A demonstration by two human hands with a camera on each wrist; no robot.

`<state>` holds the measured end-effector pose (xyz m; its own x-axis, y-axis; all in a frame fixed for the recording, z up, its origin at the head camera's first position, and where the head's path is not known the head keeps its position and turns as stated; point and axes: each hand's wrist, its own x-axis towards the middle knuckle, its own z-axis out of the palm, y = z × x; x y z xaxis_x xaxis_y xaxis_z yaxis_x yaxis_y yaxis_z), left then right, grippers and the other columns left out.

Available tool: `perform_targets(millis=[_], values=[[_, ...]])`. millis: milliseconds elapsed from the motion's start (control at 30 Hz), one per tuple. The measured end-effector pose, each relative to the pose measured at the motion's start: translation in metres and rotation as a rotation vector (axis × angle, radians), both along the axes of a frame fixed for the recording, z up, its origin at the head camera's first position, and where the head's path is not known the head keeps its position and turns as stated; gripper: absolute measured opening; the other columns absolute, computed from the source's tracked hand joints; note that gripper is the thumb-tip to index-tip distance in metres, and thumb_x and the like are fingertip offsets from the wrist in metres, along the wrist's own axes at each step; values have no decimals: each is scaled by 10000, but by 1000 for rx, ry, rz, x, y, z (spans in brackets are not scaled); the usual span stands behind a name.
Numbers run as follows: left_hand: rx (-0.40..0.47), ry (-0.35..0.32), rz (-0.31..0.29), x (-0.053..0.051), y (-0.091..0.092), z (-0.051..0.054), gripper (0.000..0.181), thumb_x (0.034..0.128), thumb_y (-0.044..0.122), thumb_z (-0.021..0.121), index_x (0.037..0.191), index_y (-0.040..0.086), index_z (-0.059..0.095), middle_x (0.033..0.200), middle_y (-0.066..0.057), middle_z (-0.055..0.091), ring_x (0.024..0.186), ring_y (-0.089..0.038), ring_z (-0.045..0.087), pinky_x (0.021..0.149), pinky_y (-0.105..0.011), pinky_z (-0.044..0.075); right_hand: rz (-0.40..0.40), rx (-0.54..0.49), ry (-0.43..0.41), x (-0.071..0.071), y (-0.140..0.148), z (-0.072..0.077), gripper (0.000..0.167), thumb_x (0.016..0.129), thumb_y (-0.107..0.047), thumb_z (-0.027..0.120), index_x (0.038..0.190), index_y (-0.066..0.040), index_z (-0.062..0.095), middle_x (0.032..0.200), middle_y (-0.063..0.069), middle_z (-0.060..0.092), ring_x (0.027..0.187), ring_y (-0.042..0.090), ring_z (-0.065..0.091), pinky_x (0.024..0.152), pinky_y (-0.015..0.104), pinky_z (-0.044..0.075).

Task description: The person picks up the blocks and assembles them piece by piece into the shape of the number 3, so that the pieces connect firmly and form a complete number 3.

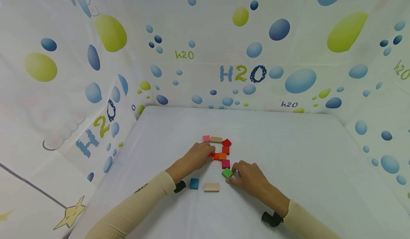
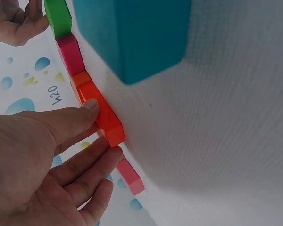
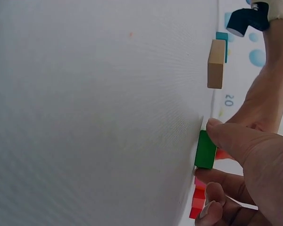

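Several small flat blocks form a bent line on the white table. My left hand (image 1: pixel 199 154) is at its left branch, with thumb and fingers pinching an orange-red block (image 2: pixel 105 115) beside an orange block (image 1: pixel 222 156). At the line's near end my right hand (image 1: pixel 251 176) pinches a green block (image 3: pixel 206 149) between thumb and index finger. The green block, set at an angle, meets the corner of a crimson block (image 1: pixel 225 164). Farther up are a red block (image 1: pixel 225 150), a red pointed block (image 1: pixel 226 142), a tan block (image 1: pixel 216 139) and a pink block (image 1: pixel 206 138).
A blue block (image 1: pixel 194 183) and a loose tan block (image 1: pixel 211 187) lie nearer the body, apart from the line. White cloth printed with blue and green drops rises behind the table (image 1: pixel 288 143) and at both sides.
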<state>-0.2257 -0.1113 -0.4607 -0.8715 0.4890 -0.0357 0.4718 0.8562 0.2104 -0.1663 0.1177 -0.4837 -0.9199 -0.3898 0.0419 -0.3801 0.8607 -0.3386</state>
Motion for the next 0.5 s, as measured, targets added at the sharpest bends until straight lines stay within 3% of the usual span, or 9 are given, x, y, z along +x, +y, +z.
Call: perform_targets(millis=[167, 400, 500], values=[[13, 3, -3, 1, 0, 1, 254, 971, 237, 785, 1206, 153, 738, 1090, -34, 717, 1023, -190, 646, 989, -414, 553, -14, -3, 0, 1, -1, 2, 370, 822, -441, 901, 1033, -179, 746, 944, -40, 732, 820, 120, 648, 809, 400, 531], [11, 5, -11, 0, -1, 1, 241, 972, 238, 784, 1191, 148, 738, 1080, -35, 715, 1002, -189, 642, 969, -408, 556, -37, -36, -34, 2, 1, 0, 411, 814, -482, 899, 1050, -190, 731, 782, -98, 591, 706, 85, 518, 742, 350, 463], [15, 5, -10, 0, -1, 0, 231, 974, 242, 781, 1181, 148, 737, 1070, -37, 712, 987, -192, 642, 967, -408, 557, -41, -33, -23, 2, 1, 4, 441, 808, -479, 905, 1083, -186, 722, 816, -92, 615, 718, 82, 520, 741, 342, 461]])
